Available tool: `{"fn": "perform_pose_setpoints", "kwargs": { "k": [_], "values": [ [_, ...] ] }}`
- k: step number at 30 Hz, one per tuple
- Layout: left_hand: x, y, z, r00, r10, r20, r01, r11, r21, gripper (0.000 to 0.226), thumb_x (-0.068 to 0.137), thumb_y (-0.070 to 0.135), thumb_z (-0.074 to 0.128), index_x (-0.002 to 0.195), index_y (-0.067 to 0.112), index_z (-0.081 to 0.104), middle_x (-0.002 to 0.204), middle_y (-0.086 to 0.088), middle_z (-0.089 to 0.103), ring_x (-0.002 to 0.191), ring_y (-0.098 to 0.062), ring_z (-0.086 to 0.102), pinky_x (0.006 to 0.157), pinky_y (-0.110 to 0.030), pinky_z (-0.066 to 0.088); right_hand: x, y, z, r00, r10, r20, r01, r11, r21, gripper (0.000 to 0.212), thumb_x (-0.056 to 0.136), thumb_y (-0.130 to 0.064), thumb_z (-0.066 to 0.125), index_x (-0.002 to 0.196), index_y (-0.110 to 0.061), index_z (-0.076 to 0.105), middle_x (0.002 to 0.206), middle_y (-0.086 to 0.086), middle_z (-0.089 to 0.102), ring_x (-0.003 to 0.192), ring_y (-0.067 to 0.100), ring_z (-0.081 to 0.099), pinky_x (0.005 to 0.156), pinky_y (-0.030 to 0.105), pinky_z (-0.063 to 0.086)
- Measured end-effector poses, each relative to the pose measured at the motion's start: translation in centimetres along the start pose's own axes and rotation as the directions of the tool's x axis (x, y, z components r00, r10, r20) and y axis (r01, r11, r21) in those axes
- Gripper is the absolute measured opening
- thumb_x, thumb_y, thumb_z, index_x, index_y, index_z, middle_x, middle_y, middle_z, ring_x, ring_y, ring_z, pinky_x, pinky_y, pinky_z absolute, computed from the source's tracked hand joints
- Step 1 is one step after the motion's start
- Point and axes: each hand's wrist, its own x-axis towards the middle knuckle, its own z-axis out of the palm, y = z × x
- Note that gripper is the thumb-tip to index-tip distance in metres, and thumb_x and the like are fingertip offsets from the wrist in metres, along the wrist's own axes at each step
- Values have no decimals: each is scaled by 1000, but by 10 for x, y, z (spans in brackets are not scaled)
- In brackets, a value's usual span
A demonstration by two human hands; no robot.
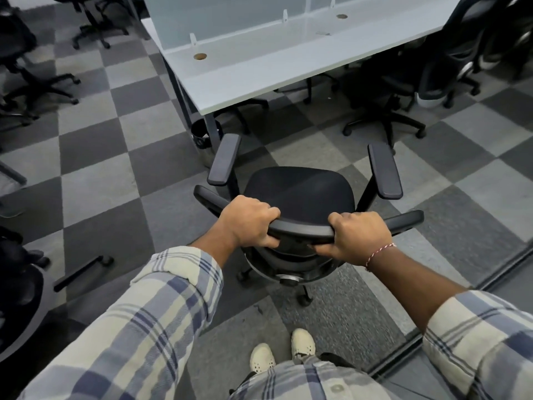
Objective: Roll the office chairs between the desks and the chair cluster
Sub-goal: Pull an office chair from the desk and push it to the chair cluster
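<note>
Office chair (pixel 300 192) on checkered carpet (pixel 95 197) right in front of person, facing white surface (pixel 259 70). L hand (pixel 248 219) + R hand (pixel 360 238) grip its top back rail, fingers (pixel 271 213) wrapped round it, tips hidden. Chair base mostly hidden under seat; side chairs (pixel 28 82) at L cut off by frame edge; open carpet btw armrests and surface edge.

Black mesh office chair (pixel 300 189) on checked carpet tiles (pixel 95 197), left hand (pixel 248 220) and right hand (pixel 360 238) on its back rail, long white desk (pixel 259 70) beyond, cluster of black chairs (pixel 37 85) far left

Both hands, left hand (pixel 248 219) and right hand (pixel 359 238), grip the office chair (pixel 300 189) backrest.
</note>
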Motion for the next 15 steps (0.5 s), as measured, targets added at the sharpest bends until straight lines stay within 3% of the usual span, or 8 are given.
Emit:
{"fn": "perform_pose_setpoints", "kwargs": {
  "k": [7,15],
  "values": [
    [52,-1,5,999,7,-45,-7,1000,2,50,75,65,60,96,19,59,84,3,65,80,-22,65,57,-30,29,16,41,5,999,41,-25,-41,999,-10,63,73,-83,46,77,-21,41,77,-2,66,75,24,68,55,30,33],
    [140,-14,14,991,49,-122,-51,999,-7,51,60,62,74,76,17,56,61,2,58,54,-23,60,48,-26,24,57,115,24,990,45,-137,-48,999,-18,63,66,-82,51,66,-20,38,58,-1,60,56,26,64,48,26,29]
  ]
}}
